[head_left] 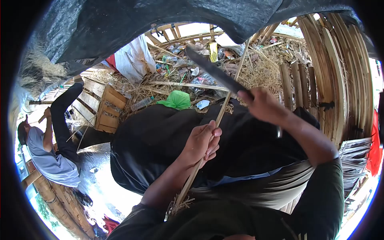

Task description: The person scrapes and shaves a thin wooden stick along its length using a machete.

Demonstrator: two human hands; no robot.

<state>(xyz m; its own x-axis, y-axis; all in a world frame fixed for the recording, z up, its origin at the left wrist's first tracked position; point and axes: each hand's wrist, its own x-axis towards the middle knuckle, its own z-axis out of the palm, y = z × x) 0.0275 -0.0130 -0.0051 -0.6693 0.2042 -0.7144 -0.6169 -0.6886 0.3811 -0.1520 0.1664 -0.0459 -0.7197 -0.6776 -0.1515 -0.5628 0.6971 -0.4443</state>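
Observation:
My left hand (202, 145) is closed round a long, thin bamboo strip (221, 115). The strip slants from near my chest up toward the litter in front. In my right hand (265, 106) is the handle of a machete (214, 71), its dark blade pointing up and to the left. Part of the blade lies close to the strip; whether they touch I cannot tell. Pale shavings (184, 203) cling to the strip's near end. Beneath both hands, dark cloth (148, 132) covers my lap and legs.
Straw-like shavings and litter (260, 74) cover the ground ahead, with a green plastic bag (177, 100) and another bamboo strip (188, 85). Bundled slats (324, 76) stand at right. At left are a wooden crate (111, 108) and a seated person (54, 154). A dark tarp (120, 18) hangs overhead.

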